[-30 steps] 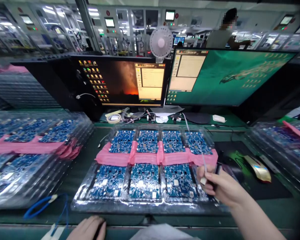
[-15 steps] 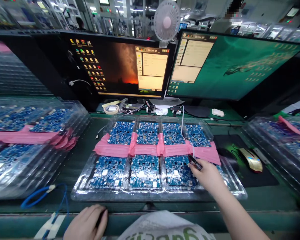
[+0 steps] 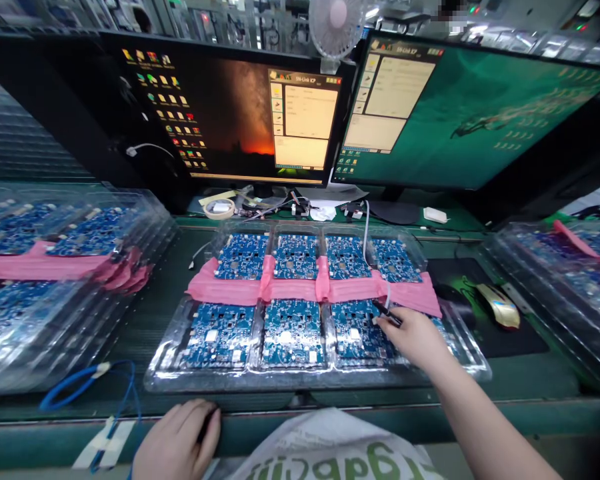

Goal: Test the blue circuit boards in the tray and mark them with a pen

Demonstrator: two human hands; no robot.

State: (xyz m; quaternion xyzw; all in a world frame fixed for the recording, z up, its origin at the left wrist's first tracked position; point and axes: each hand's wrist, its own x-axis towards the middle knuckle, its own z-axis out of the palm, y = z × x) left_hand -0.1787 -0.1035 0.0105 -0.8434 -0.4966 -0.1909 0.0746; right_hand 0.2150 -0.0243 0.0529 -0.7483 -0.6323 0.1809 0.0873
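In the head view, my right hand [image 3: 405, 330] grips a black pen-shaped probe [image 3: 387, 313] over the third board of the front row. Its tip is near the board's upper right corner; contact cannot be made out. A pale cable [image 3: 367, 233] runs from the back down to this hand. The blue circuit board [image 3: 357, 333] lies in a clear plastic tray [image 3: 205, 381] among several like it, with a pink strip [image 3: 295, 290] across the middle. My left hand [image 3: 177, 440] rests on the bench's front edge, fingers loosely bent, thumb apart, nothing visible in it.
Stacked trays of boards [image 3: 75, 267] stand at left, and another stack [image 3: 555, 287] at right. Two monitors [image 3: 220, 120] line the back. A gold mouse [image 3: 497, 305] lies on a black pad. A blue cord [image 3: 70, 393] lies front left, a tape roll [image 3: 219, 209] behind the tray.
The camera view has tilted down slightly, so the scene sits higher in the picture. My right hand stays at the same board with the probe; my left hand still rests on the edge.
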